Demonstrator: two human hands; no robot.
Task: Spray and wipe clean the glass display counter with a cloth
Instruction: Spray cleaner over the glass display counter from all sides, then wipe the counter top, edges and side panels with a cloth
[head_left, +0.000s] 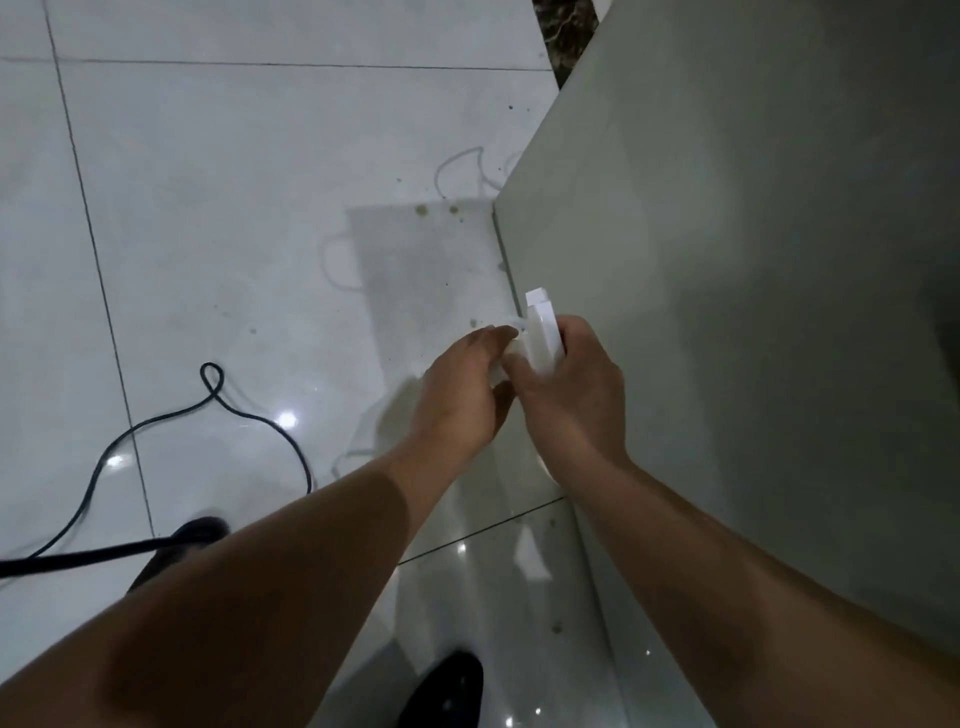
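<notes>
I look down at the floor beside the counter. My right hand grips a white spray bottle head, whose nozzle points away from me. My left hand is on the bottle just below the head, fingers curled round its white neck. The bottle's body is hidden under both hands. The counter's pale grey side panel fills the right of the view, close to my right hand. No cloth is in sight.
Glossy white floor tiles with small brown spots lie below. A black cable loops across the floor at left. My dark shoes stand at the bottom. A dark marble strip shows at top.
</notes>
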